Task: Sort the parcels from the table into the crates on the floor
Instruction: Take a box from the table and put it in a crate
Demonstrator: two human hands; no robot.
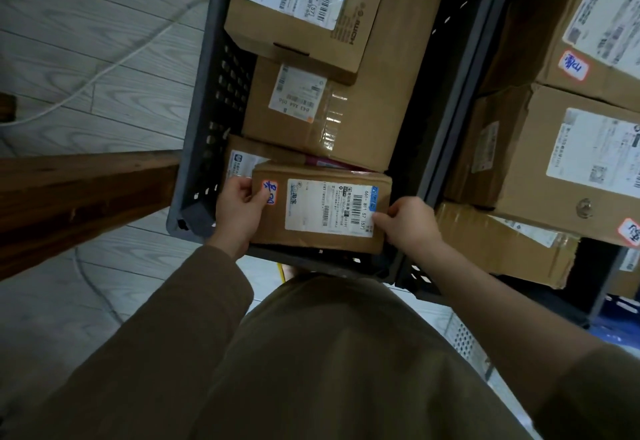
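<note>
Found parcel (322, 211) at near end of grey crate (207, 100), clasped at its two short ends by left grip (239, 211) and right grip (410, 223) with fingers curled over the edges; could not tell whether resting on lower parcel (242, 155) or just above it. Judged likely to tip or slide toward the dark gap on the crate's right if released on that uneven stack, or to catch on the near rim. Read "661- B1 57 (57)" on its white label (330, 207), same code on top box (304, 38); could not make out blue handwriting on red-edged sticker (269, 192).
</note>
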